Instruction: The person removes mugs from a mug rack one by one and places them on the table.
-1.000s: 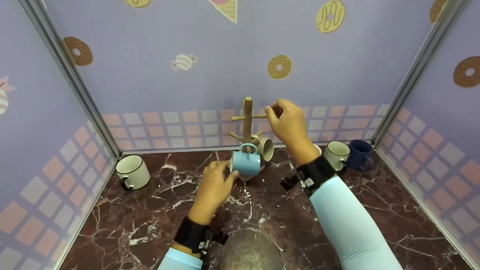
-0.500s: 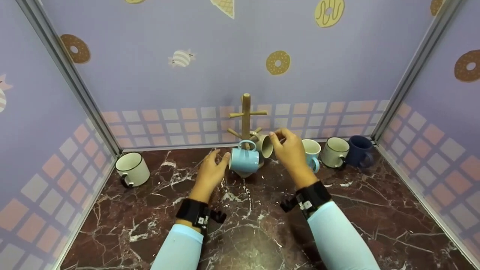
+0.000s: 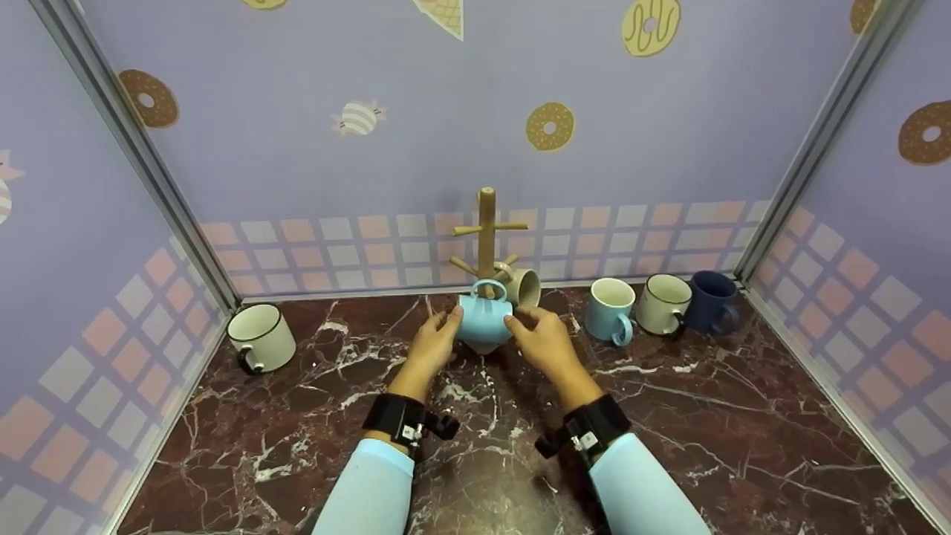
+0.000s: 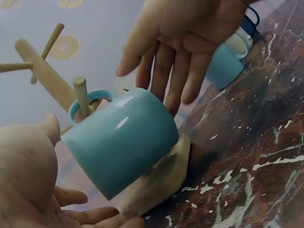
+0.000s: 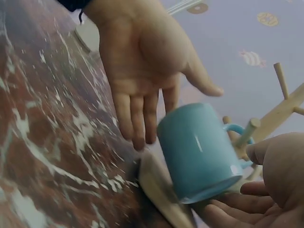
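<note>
A light blue mug [image 3: 484,319] hangs on its side, its handle looped over a lower peg [image 4: 81,95] of the wooden mug tree [image 3: 487,238]. My left hand [image 3: 433,343] is at the mug's rim end, fingers loosely extended. At the base end is my right hand [image 3: 546,343], its fingers also relaxed. In the left wrist view, the right hand's fingers [image 4: 159,71] stretch down behind the mug; whether they touch it I cannot tell. A beige mug [image 3: 524,288] hangs behind, on the tree's right side.
On the right of the marbled tabletop [image 3: 669,431] stand a blue mug with white inside [image 3: 611,308], a cream black-rimmed mug [image 3: 663,305] and a navy mug [image 3: 709,301]. Another cream mug [image 3: 261,338] stands left. Patterned walls enclose the back and sides.
My right hand has come down from the upper peg to the base end of the hanging blue mug. My left hand drew slightly away from the rim, then came back to it.
</note>
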`<state>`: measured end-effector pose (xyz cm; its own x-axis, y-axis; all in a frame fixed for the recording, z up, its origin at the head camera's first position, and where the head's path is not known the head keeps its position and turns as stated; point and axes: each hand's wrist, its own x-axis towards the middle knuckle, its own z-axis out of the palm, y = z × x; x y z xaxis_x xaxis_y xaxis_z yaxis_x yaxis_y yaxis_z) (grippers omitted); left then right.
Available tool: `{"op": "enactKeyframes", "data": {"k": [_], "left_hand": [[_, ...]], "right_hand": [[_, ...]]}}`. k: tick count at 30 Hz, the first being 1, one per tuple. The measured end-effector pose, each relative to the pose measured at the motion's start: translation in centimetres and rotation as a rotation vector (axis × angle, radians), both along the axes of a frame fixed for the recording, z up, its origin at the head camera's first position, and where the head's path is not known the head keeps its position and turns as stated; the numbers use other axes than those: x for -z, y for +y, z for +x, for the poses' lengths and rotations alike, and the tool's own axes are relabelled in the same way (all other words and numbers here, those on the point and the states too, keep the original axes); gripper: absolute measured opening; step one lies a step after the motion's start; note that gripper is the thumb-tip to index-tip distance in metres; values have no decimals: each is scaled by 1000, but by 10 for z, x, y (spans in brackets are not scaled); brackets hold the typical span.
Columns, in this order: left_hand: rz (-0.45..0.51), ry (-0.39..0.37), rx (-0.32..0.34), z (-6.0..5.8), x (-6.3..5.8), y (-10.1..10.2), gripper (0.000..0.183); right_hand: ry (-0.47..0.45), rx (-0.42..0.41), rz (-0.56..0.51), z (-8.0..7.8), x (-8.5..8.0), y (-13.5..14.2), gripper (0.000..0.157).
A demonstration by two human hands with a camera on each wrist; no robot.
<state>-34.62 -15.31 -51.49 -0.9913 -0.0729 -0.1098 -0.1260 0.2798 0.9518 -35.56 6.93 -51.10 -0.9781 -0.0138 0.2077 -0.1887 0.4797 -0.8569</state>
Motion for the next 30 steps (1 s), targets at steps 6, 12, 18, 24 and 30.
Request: {"op": "enactKeyframes", "data": {"k": [6, 12, 18, 24, 30], "left_hand": [[221, 3, 17, -1, 9, 2, 77], [286, 27, -7, 1, 10, 0, 72], [293, 29, -34, 4, 8, 2, 72], [311, 41, -45, 7, 7, 3, 71], [300, 74, -53, 14, 0, 2, 76]], "right_hand": [[-75, -62, -68, 3, 8, -8, 47], [-29, -87, -68, 6, 8, -11, 37], [-15, -85, -92, 5, 9, -9, 30], [-10, -101, -98, 4, 6, -4, 29], [-32, -137, -135, 5, -1, 3, 25]]}}
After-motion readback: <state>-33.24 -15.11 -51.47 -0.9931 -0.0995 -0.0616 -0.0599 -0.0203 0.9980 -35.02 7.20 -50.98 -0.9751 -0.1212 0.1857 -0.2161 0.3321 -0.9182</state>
